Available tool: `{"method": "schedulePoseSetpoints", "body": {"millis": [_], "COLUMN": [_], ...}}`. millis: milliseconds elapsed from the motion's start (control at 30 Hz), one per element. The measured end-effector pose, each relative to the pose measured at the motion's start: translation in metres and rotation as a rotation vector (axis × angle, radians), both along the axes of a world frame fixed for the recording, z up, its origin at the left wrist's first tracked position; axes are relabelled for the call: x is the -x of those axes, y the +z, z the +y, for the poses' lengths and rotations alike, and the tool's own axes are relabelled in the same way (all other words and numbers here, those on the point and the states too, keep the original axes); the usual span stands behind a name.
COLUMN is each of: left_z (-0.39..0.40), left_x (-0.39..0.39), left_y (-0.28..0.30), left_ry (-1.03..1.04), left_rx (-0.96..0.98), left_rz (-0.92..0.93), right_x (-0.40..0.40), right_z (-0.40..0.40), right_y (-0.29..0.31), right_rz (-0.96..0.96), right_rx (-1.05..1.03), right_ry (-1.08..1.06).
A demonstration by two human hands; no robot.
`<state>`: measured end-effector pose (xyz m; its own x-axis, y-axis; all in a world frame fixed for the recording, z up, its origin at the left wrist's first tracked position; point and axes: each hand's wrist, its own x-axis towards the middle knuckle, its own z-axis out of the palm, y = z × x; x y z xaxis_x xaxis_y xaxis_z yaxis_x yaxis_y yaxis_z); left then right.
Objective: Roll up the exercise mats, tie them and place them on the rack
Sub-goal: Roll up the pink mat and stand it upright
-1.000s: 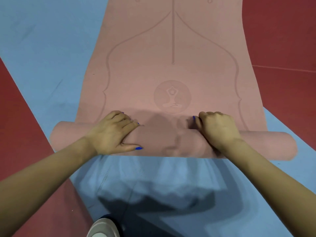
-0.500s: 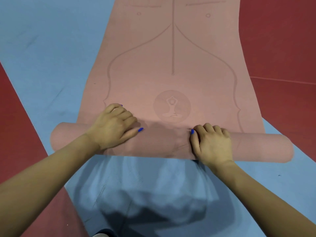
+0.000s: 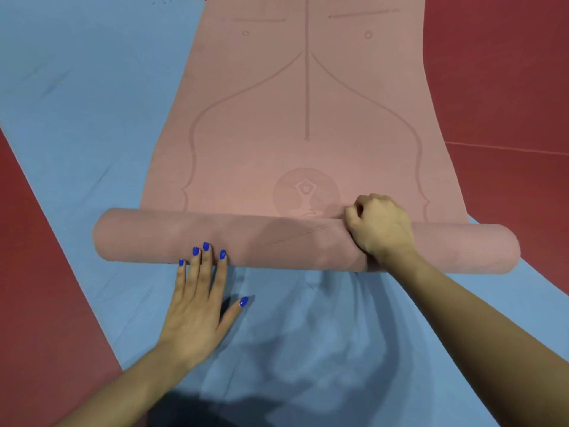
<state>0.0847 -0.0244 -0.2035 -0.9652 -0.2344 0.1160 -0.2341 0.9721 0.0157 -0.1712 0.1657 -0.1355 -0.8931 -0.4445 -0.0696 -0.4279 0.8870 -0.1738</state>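
A pink exercise mat [image 3: 308, 118] with pressed-in line patterns lies on the floor, stretching away from me. Its near end is wound into a thick roll [image 3: 277, 241] lying across the view. My right hand [image 3: 380, 228] sits on top of the roll right of centre, its fingers curled over the far side where the roll meets the flat part. My left hand [image 3: 200, 300] lies flat on the blue floor just in front of the roll, fingers straight, the fingertips touching the roll's near side.
The mat lies on a blue floor strip [image 3: 77, 103] that runs diagonally. Red flooring borders it at the left [image 3: 37, 288] and at the right [image 3: 508, 87]. My shadow falls on the blue floor near me.
My left hand has come off the top of the roll and now lies flat on the floor in front of it. The right hand has shifted over the roll's far side.
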Motion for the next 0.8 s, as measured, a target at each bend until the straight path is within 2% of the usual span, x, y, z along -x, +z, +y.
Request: {"method": "schedulePoseSetpoints", "body": {"millis": [333,533,800], "left_z": [-0.018,-0.019,-0.021], "left_x": [0.020,0.027,0.042], "left_y": [0.013,0.019,0.024], "left_ry": [-0.055,-0.036,-0.011], "left_rx": [-0.086,-0.125,-0.163], "left_rz": [-0.007,-0.031,-0.033], "right_x": [0.013,0.003,-0.016], "right_z": [-0.005,0.004,0.024], "right_y": [0.004,-0.003,-0.023], "right_rz": [-0.006,0.092,0.339], "right_rx": [0.060,0.072,0.142], "right_ry": [0.020,0.063,0.160]}}
